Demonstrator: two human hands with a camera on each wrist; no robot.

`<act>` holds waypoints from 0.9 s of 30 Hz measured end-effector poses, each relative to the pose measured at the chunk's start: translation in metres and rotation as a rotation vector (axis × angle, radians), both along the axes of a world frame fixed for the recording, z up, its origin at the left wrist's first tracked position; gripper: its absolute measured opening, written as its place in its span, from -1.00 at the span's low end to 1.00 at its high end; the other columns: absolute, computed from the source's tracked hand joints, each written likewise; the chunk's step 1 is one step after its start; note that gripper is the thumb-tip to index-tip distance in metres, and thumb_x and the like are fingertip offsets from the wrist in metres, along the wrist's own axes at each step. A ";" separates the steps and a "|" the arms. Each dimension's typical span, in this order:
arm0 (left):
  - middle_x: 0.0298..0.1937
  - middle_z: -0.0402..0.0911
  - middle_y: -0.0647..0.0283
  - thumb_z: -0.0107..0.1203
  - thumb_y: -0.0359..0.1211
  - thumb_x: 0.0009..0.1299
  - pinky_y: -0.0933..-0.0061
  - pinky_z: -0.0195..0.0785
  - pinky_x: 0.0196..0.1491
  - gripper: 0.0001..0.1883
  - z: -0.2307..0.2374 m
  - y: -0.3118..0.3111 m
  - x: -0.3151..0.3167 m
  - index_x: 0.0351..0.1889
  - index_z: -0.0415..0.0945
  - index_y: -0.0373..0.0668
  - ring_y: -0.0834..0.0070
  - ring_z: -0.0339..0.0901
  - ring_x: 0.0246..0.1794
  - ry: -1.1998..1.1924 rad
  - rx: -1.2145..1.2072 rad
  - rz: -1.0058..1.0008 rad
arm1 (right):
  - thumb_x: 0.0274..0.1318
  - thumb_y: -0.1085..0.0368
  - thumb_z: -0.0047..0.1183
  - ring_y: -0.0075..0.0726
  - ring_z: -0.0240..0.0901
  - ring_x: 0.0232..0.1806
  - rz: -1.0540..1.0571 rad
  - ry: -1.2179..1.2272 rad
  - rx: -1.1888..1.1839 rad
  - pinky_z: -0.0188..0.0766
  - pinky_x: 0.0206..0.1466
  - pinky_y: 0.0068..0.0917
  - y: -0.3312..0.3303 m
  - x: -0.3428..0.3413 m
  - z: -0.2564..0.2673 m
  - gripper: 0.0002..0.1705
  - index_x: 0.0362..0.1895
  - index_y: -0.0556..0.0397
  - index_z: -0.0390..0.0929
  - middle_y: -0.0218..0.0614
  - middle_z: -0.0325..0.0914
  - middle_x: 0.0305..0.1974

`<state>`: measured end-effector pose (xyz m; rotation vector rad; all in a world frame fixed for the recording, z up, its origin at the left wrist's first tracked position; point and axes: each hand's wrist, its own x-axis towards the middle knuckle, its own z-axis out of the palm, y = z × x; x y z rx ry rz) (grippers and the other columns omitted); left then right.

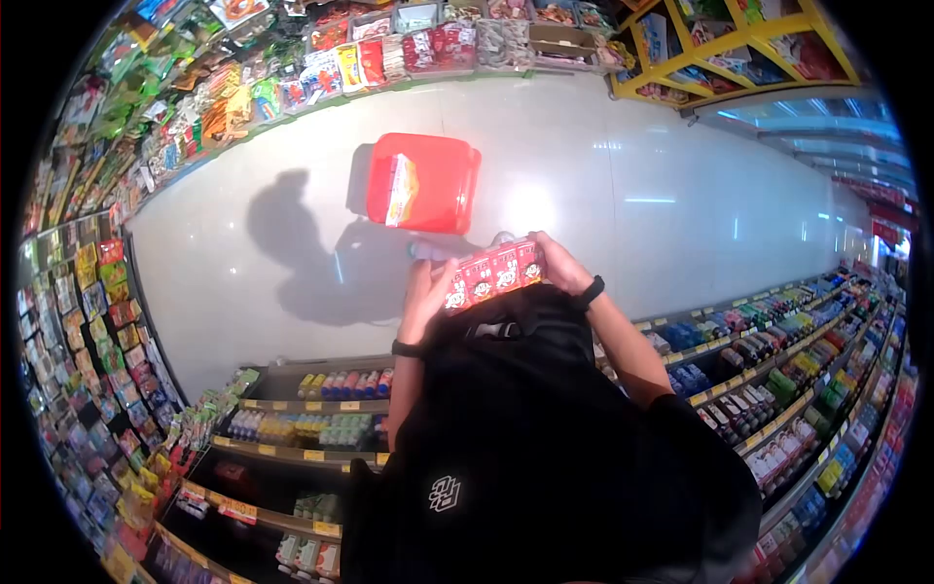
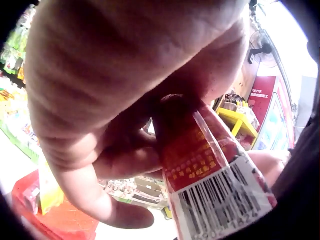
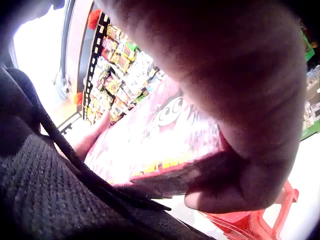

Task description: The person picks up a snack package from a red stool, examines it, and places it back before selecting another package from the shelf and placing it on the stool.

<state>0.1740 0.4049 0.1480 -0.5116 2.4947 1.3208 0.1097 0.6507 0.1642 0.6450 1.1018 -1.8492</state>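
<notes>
A person in a black shirt [image 1: 603, 467] holds a red pack [image 1: 494, 277] at waist height in a store aisle, one hand at each end. The left grip [image 1: 428, 295] grasps one end, opened only as far as the pack's thickness, with digits bent about it; seen from the left wrist, one finger [image 2: 127, 214] juts free of the wrapper, and a barcode [image 2: 215, 197] shows on the narrow end beneath the palm. The right grip [image 1: 562, 261] is likewise closed on the opposite end, a fingertip [image 3: 201, 200] tucked against the pack's lower edge. Between the two, the printed face is tilted up, showing a row of repeated cartoon figures, one with wide eyes [image 3: 171, 111] clear in the right wrist view; glare washes out part of the print. Black bands circle both wrists. Just beyond the pack, a red basket [image 1: 443, 183] sits on the pale floor [image 1: 642, 195], a yellow-and-white packet [image 1: 401, 190] inside it. Stocked shelves [image 1: 282, 406] line the near side, bagged goods [image 1: 428, 49] fill the far display, and a yellow rack [image 1: 715, 51] stands at upper right.
</notes>
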 end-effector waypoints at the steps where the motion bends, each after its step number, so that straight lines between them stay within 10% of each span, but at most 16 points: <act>1: -0.39 0.55 0.08 0.05 -0.01 0.26 0.42 0.34 -0.25 -0.48 0.015 -0.005 -0.003 -0.30 0.41 -0.41 0.41 0.52 -0.33 -0.085 0.130 -0.003 | 0.23 0.04 -0.35 -0.35 0.45 -0.13 0.011 0.007 0.004 0.37 0.00 -0.37 -0.005 -0.004 -0.001 -0.55 -0.14 0.15 0.41 -0.23 0.52 -0.19; 13: -0.46 0.47 0.22 0.43 -0.10 -0.11 0.48 0.35 -0.33 -0.38 0.021 -0.082 0.007 -0.37 0.29 -0.33 0.58 0.43 -0.40 -0.046 0.395 0.120 | 0.21 0.01 -0.27 -0.33 0.40 -0.09 0.369 0.151 0.179 0.33 -0.01 -0.35 -0.097 -0.041 0.005 -0.50 0.00 0.19 0.32 -0.22 0.45 -0.10; 27: -0.39 0.54 -0.04 0.37 0.08 -0.19 0.31 0.37 -0.25 -0.31 -0.035 -0.087 0.067 -0.33 0.42 -0.31 0.18 0.53 -0.33 -0.102 0.296 0.568 | 0.21 -0.03 -0.27 -0.35 0.36 -0.03 1.023 0.300 0.324 0.39 -0.06 -0.35 -0.197 -0.075 0.014 -0.48 0.09 0.08 0.27 -0.28 0.40 -0.02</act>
